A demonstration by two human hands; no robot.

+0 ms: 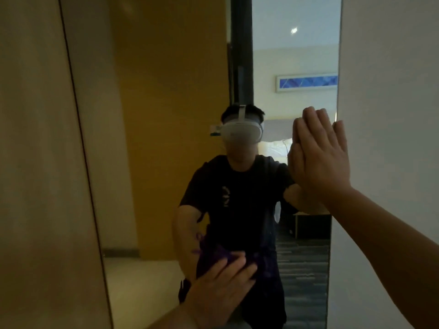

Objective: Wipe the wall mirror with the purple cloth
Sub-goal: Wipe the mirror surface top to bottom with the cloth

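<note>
The right hand (320, 160) is raised, palm flat on the mirror (166, 138) near its right edge, fingers straight, together and pointing up, holding nothing. The left hand (221, 288), lower, presses the cloth (225, 254) to the glass under spread, straight fingers; the cloth bunches just past the fingertips. One cloth, one mirror, two hands

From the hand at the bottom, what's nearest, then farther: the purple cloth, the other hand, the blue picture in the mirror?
1. Purple cloth, pressed under the left hand.
2. Right hand, up to the right, flat on the mirror.
3. Blue picture, reflected higher still, upper right.
</note>
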